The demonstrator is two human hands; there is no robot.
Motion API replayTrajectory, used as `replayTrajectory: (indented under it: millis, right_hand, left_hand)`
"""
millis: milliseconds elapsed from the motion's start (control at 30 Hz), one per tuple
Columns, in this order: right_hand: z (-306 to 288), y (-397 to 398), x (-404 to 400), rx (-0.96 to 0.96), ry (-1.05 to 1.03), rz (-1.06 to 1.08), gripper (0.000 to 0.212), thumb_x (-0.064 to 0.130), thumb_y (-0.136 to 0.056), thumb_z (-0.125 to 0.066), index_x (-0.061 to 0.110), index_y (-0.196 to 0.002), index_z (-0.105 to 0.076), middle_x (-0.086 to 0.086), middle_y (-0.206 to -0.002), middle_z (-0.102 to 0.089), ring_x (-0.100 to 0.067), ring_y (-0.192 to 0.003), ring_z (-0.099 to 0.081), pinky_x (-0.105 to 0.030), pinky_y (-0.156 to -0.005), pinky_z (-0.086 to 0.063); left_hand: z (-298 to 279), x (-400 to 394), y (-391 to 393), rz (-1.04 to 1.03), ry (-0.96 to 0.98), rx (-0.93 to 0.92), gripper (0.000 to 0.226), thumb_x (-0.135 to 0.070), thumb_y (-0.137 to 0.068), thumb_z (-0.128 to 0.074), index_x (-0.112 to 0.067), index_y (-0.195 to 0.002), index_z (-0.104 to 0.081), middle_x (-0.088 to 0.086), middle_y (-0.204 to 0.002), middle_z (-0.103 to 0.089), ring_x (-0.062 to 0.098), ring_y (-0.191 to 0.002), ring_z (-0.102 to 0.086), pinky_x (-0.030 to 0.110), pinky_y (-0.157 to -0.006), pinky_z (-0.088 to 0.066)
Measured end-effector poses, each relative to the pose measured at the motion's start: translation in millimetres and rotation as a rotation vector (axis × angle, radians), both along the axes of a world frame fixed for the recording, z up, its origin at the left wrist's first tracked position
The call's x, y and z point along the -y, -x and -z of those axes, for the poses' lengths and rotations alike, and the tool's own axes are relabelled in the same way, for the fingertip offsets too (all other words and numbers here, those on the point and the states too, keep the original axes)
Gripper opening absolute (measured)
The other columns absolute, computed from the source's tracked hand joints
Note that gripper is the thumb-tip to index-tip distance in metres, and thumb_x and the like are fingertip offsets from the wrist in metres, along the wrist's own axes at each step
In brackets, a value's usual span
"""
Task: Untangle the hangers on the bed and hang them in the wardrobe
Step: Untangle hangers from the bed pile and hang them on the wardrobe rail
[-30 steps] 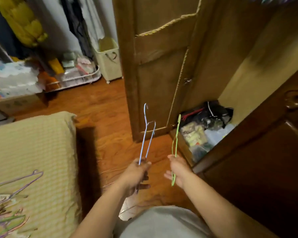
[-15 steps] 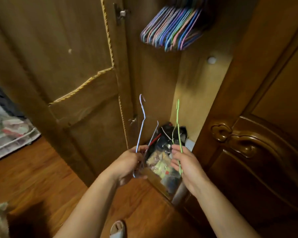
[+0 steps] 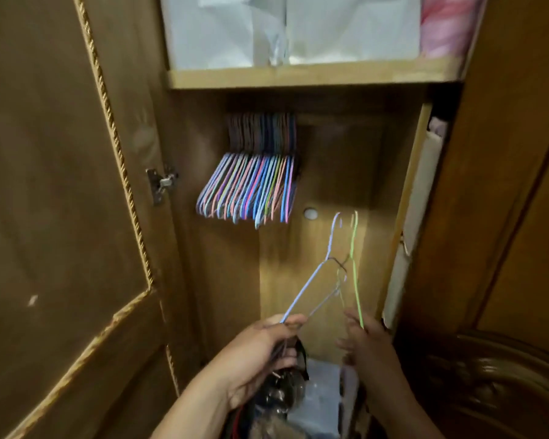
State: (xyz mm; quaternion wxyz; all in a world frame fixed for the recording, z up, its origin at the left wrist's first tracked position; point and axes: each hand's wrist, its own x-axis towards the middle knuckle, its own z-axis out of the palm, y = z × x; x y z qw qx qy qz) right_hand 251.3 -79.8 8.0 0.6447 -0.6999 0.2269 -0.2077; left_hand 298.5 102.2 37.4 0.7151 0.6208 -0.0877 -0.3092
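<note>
Left hand [image 3: 251,356]: fingers curled around blue hanger [image 3: 311,286], hook up, above fingers. Right hand [image 3: 373,346]: fingers pinching green hanger [image 3: 355,270], hook up, just beside the blue one. Hung hangers [image 3: 251,188]: packed row inside wardrobe [image 3: 330,172], well above the left fingers. Shelf [image 3: 298,76]: higher still.

Inside the open wardrobe [image 3: 330,172], the left hand [image 3: 257,353] grips a blue wire hanger [image 3: 311,286] and the right hand [image 3: 370,343] a green wire hanger [image 3: 355,264], hooks up and close together. A row of coloured hangers [image 3: 251,188] hangs under the shelf [image 3: 298,76], up and left of them.
</note>
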Motion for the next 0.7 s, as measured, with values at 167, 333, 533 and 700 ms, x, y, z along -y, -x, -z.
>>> replayTrajectory:
  millis: [167, 333, 533, 700]
  right_hand:
    - [-54, -46, 14, 0.101, 0.051, 0.097, 0.018, 0.023, -0.103, -0.047, 0.026, -0.113, -0.062, 0.000, -0.096, -0.062, -0.023, -0.078, -0.064, -0.030, -0.059, -0.044]
    - [-94, -78, 15, 0.122, 0.115, 0.082, 0.028, 0.037, -0.104, -0.041, 0.028, -0.122, -0.060, 0.006, -0.105, -0.063, -0.022, -0.087, -0.066, -0.030, -0.064, -0.048]
    - [-114, -105, 20, 0.123, 0.196, 0.158, 0.029, 0.040, -0.103, -0.042, 0.025, -0.120, -0.061, 0.000, -0.099, -0.063, -0.020, -0.083, -0.065, -0.037, -0.073, -0.051]
    - [-119, -121, 25, 0.119, 0.232, 0.140, 0.026, 0.035, -0.104, -0.042, 0.020, -0.106, -0.063, -0.007, -0.090, -0.061, -0.020, -0.072, -0.062, -0.038, -0.068, -0.049]
  left_hand:
    - [-69, 24, -53, 0.009, 0.029, 0.199, 0.029, -0.019, -0.101, -0.044, -0.022, -0.116, -0.069, 0.010, -0.093, -0.051, 0.018, -0.077, -0.052, 0.028, -0.068, -0.050]
    - [-98, 49, -97, -0.029, -0.059, 0.292, 0.027, -0.041, -0.099, -0.043, -0.040, -0.117, -0.064, 0.002, -0.106, -0.057, 0.015, -0.089, -0.056, 0.027, -0.064, -0.054]
    - [-123, 93, -155, -0.080, -0.033, 0.432, 0.034, -0.050, -0.101, -0.038, -0.039, -0.125, -0.060, 0.001, -0.094, -0.057, 0.019, -0.079, -0.053, 0.034, -0.071, -0.051]
    - [-138, 116, -207, -0.141, -0.104, 0.485, 0.044, -0.050, -0.100, -0.038, -0.024, -0.132, -0.055, 0.004, -0.108, -0.062, 0.024, -0.087, -0.060, 0.033, -0.078, -0.052]
